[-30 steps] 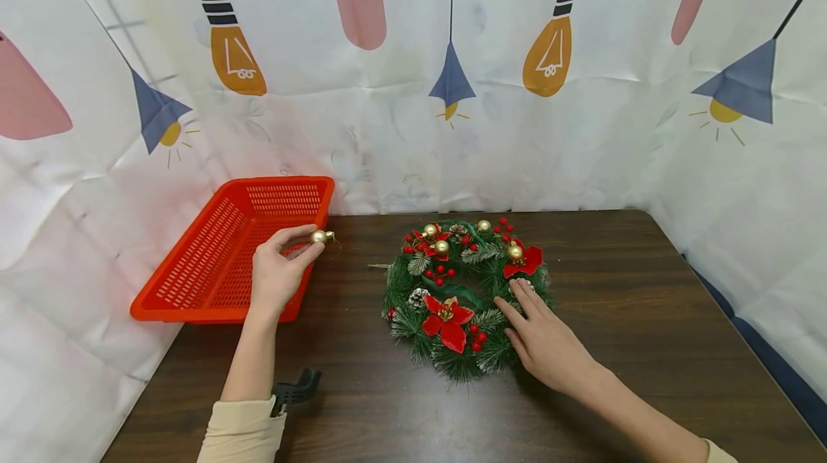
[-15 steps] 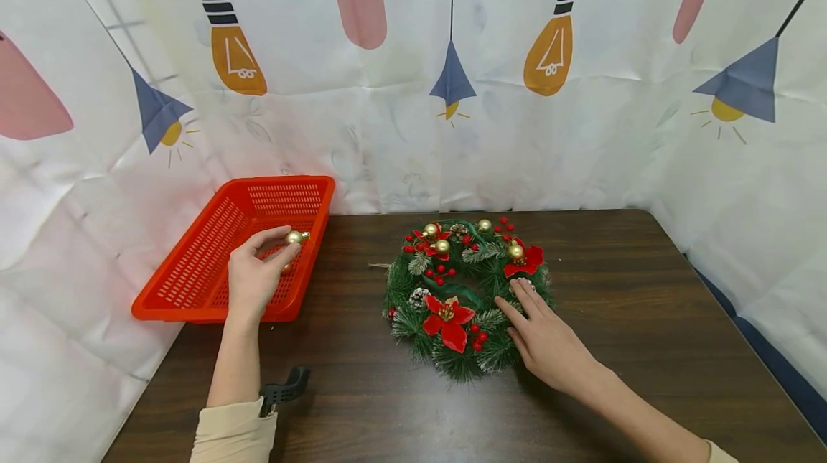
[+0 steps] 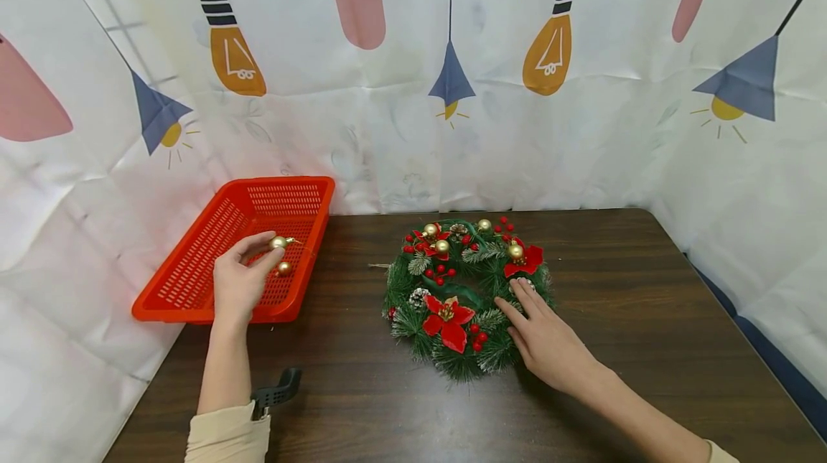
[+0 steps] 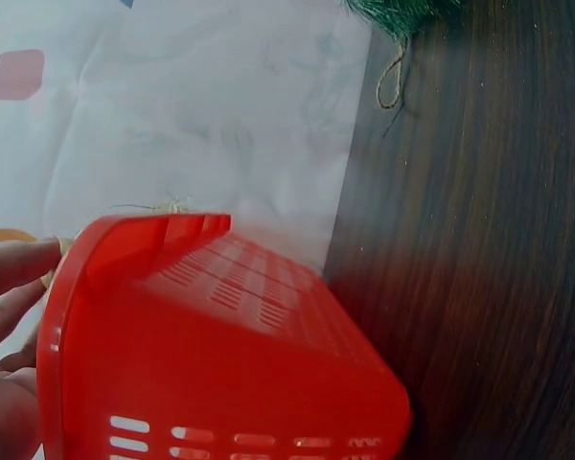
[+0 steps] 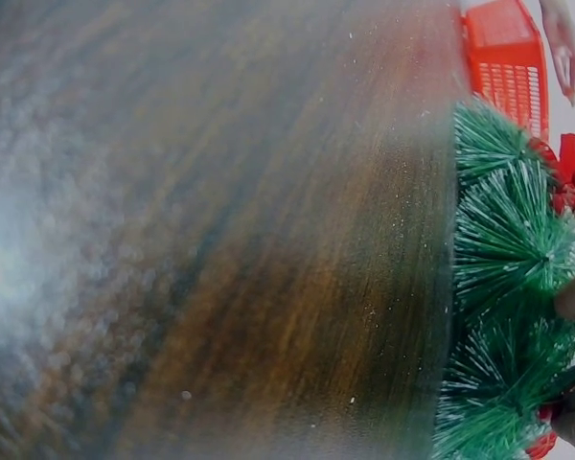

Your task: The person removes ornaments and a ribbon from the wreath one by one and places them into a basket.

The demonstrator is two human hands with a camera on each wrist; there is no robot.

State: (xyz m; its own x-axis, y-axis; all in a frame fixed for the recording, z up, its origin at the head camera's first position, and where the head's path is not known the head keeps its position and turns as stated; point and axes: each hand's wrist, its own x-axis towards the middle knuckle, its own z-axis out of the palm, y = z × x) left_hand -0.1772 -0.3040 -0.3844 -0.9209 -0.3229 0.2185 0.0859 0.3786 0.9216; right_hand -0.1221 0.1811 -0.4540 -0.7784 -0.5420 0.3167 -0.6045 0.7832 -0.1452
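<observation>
My left hand (image 3: 237, 276) pinches a small gold bauble (image 3: 278, 242) between thumb and fingers, over the red plastic basket (image 3: 177, 283). A thin thread trails from the bauble's cap. Below it, a second gold bauble (image 3: 284, 268) lies in the basket. In the left wrist view the basket wall (image 4: 220, 355) hides most of the held bauble, and the fingers (image 4: 19, 266) show at the rim. My right hand (image 3: 549, 341) rests with extended fingers on the right side of a green wreath (image 3: 413, 326), which bears red poinsettias, berries, pine cones and several gold baubles.
The basket stands at the left of the dark wooden table (image 3: 388, 420), near the back. A twine loop (image 4: 391, 81) sticks out from the wreath's left side. Behind the table hangs a white curtain (image 3: 400, 147) printed with lamps and bulbs.
My left hand has moved left with the gold bauble, from the basket's right rim to over its inside. The bauble in the basket has come into view. My right hand stays on the wreath.
</observation>
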